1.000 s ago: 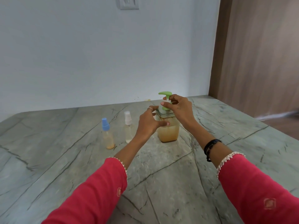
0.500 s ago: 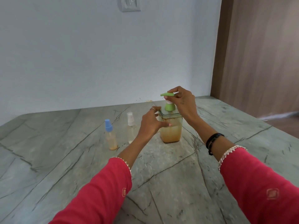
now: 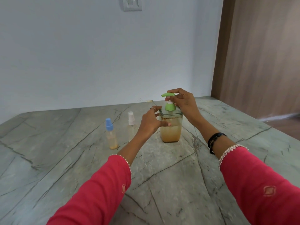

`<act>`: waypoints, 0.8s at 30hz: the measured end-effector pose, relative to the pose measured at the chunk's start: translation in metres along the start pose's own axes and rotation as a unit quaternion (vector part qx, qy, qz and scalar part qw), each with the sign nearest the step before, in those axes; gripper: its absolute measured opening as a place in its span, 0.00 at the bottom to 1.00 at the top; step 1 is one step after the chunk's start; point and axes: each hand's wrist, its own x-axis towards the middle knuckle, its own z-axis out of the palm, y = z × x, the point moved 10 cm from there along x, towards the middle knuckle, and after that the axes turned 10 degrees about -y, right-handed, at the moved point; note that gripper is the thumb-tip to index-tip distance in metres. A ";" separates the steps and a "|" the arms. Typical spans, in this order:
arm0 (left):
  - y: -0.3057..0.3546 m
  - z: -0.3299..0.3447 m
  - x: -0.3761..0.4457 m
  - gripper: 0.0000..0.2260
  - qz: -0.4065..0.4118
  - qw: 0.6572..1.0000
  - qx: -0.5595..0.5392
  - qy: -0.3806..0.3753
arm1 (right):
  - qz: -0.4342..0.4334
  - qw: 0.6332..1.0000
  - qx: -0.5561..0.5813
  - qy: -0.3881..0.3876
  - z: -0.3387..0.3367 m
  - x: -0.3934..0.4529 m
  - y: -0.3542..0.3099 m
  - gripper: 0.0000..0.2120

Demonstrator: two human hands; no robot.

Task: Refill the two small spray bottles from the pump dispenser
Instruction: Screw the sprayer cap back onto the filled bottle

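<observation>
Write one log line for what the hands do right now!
left hand: holds pump dispenser body | right hand: pinches green pump head | spray bottles: capped

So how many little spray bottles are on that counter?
2. The blue-capped spray bottle stands farthest left; the white-capped spray bottle stands between it and the pump dispenser, partly behind the left hand.

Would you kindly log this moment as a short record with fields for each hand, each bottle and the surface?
left hand: left hand grips the side of the square clear pump dispenser with amber liquid
right hand: right hand pinches the dispenser's green pump head
blue-capped small spray bottle: upright, amber liquid in its lower part, untouched
white-capped small spray bottle: upright, between the blue-capped one and the dispenser, cap on
surface: grey-green veined stone counter
</observation>
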 end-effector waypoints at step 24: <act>0.006 0.004 0.004 0.37 0.003 0.999 0.042 -0.004 | 0.076 0.993 -0.062 -0.072 0.010 -0.032 0.023 0.36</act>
